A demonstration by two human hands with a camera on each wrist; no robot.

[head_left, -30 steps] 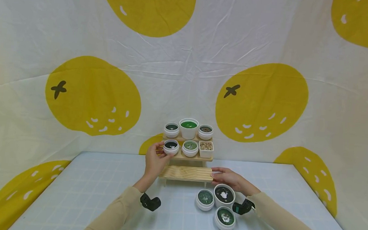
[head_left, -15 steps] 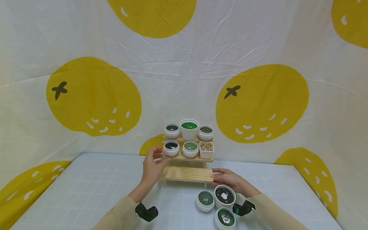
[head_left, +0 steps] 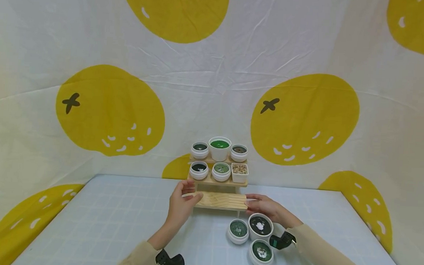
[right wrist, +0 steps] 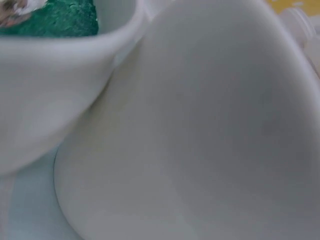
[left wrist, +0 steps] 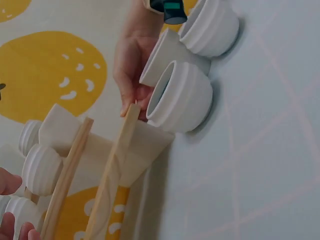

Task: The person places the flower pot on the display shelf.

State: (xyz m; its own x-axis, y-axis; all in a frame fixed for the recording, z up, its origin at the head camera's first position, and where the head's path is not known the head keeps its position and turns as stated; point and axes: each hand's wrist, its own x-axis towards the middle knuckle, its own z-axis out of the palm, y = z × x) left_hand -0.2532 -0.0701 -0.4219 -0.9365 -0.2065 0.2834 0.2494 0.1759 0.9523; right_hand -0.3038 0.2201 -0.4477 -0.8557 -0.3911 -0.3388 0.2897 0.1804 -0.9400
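A tiered wooden stand (head_left: 220, 200) stands at the table's back. My right hand (head_left: 269, 209) holds the right end of its lowest board, fingers at the edge; the left wrist view also shows this hand (left wrist: 135, 65) at the board's end. My left hand (head_left: 182, 201) is at the board's left end, fingers loosely bent, thumb overlapping the board in the head view. In the left wrist view its fingertips (left wrist: 10, 182) show near the small pots. The middle tier bears a dark-filled pot (head_left: 199, 170), a pale-green pot (head_left: 221, 171) and a square cup of grains (head_left: 239, 172).
On the top tier are a tall green-filled cup (head_left: 219, 148) and two small pots. Before my right forearm stand a dark-filled bowl (head_left: 260, 226) and two green-filled pots (head_left: 238, 230). White bowl walls (right wrist: 200, 140) fill the right wrist view. A fruit-print cloth (head_left: 215, 76) hangs behind.
My left hand has let go of the dark-filled pot on the middle tier and moved down to the lowest board's left end. My right hand stays at the right end.
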